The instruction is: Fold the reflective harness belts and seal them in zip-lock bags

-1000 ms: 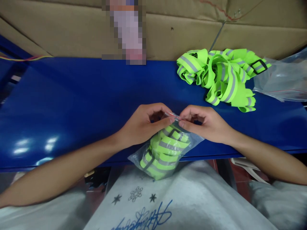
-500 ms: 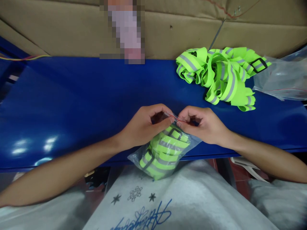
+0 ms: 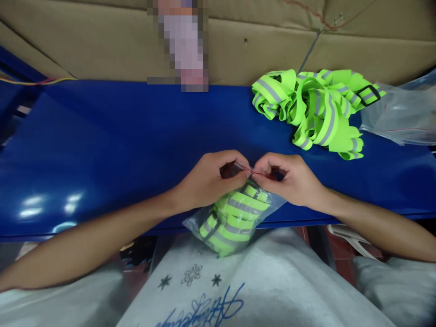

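Observation:
A clear zip bag [image 3: 195, 222] with a red seal line hangs over the table's near edge, in front of my shirt. Folded inside it lies a neon-green strap [image 3: 235, 218] with grey stripes and black buckles. My left hand [image 3: 218, 179] pinches the bag's top edge between thumb and fingers. Close beside it, my right hand [image 3: 286, 177] grips the same red-lined edge, thumb tip near the left thumb. Whether the seal is closed between the fingertips cannot be made out.
A loose heap of neon-green reflective straps [image 3: 309, 104] rests at the back right of the blue table [image 3: 119, 136]. Clear plastic bags [image 3: 402, 113] lie right of it. Brown cardboard [image 3: 259, 54] stands along the back edge. A blurred-out patch [image 3: 185, 50] covers something at the upper middle.
My left hand has slid slightly right along the bag's top edge, closer to my right hand. The view has shifted a little; the strap heap is unchanged.

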The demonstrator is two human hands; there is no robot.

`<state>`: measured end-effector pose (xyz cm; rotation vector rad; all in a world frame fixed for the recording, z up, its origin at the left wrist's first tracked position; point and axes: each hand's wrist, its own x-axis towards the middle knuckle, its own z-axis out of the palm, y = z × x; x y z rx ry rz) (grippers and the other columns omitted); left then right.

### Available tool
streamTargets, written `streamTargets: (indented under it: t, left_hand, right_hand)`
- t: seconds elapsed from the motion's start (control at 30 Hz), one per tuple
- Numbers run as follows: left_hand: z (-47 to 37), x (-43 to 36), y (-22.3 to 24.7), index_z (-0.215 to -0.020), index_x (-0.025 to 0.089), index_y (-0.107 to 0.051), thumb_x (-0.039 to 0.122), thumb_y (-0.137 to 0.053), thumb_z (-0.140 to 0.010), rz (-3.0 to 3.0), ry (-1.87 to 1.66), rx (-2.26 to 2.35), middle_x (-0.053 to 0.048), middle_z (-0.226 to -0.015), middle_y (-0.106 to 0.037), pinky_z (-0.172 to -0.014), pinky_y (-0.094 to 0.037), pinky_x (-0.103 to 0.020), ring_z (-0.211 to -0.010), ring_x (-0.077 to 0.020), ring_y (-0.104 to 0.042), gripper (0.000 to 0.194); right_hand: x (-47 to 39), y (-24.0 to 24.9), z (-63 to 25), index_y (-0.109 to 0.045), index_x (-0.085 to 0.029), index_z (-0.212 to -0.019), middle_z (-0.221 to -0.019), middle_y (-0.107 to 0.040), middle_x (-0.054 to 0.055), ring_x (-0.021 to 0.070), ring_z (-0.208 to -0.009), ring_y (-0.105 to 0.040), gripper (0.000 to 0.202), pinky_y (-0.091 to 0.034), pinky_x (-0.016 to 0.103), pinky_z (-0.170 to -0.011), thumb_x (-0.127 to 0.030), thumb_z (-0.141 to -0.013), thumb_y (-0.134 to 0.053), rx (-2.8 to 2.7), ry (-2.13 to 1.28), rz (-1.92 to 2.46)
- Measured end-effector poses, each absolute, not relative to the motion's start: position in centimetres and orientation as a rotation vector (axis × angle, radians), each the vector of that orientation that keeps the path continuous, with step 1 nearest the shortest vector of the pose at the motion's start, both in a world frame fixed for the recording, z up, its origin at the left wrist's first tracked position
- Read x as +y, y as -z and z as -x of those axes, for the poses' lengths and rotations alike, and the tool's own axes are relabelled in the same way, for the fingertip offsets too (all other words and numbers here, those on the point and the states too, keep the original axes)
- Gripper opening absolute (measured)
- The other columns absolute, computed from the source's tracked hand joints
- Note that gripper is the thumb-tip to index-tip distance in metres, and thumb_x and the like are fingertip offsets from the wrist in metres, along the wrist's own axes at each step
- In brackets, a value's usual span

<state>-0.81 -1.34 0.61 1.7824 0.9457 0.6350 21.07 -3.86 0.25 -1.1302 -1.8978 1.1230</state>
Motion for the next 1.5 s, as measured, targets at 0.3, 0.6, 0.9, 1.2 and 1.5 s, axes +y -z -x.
streamTargets:
  t: [0.3, 0.6, 0.9, 1.2, 1.5]
  left_hand:
    - [1.5, -1.6, -1.4, -0.092, 0.016, -0.068, 0.025, -0.063, -0.095, -2.056, -0.805, 0.887, 0.002, -0.084, -0.065, -0.062, -0.041, -0.021, -0.07, -0.0074, -0.055, 0.011]
    - [1.4, -1.3, -1.1, -0.091, 0.016, -0.071, 0.028, -0.067, -0.092, -1.941, -0.676, 0.928, 0.002, -0.082, -0.068, -0.059, -0.041, -0.019, -0.068, -0.0071, -0.057, 0.013]
    - [1.4, -1.4, -1.3, -0.09, 0.016, -0.07, 0.024, -0.063, -0.094, -2.054, -0.75, 0.897, 0.002, -0.082, -0.066, -0.063, -0.043, -0.019, -0.071, -0.0069, -0.058, 0.011]
    - [1.5, -0.8, -1.4, -0.089, 0.017, -0.074, 0.031, -0.07, -0.087, -1.825, -0.625, 0.978, 0.002, -0.079, -0.072, -0.057, -0.043, -0.019, -0.067, -0.0082, -0.06, 0.014]
    - [1.7, -1.0, -2.1, -0.086, 0.021, -0.074, 0.031, -0.068, -0.089, -1.931, -0.686, 0.952, 0.001, -0.083, -0.073, -0.062, -0.047, -0.023, -0.07, -0.0107, -0.065, 0.012]
  right_hand:
    - [-3.0, -0.9, -22.0, -0.065, -0.015, -0.094, -0.077, -0.062, -0.001, 0.009, -0.067, -0.055, 0.023, -0.045, 0.022, -0.062, -0.037, -0.092, -0.07, -1.804, -1.473, 1.076]
    - [-3.0, -0.5, -22.1, -0.064, -0.014, -0.091, -0.073, -0.058, -0.002, 0.0079, -0.065, -0.049, 0.024, -0.041, 0.021, -0.059, -0.038, -0.095, -0.067, -1.861, -1.435, 1.091]
    - [-3.0, -1.1, -22.5, -0.065, -0.015, -0.094, -0.076, -0.061, -0.001, 0.0087, -0.068, -0.054, 0.023, -0.044, 0.021, -0.063, -0.038, -0.096, -0.066, -1.953, -1.357, 1.1]
    - [-2.6, -0.6, -22.9, -0.065, -0.015, -0.095, -0.079, -0.063, 0.0, 0.0096, -0.07, -0.055, 0.027, -0.045, 0.022, -0.064, -0.042, -0.095, -0.068, -1.932, -1.47, 1.117]
    - [-2.6, -1.0, -22.6, -0.065, -0.016, -0.095, -0.079, -0.063, 0.0, 0.0096, -0.07, -0.054, 0.027, -0.044, 0.022, -0.063, -0.042, -0.095, -0.068, -1.888, -1.511, 1.081]
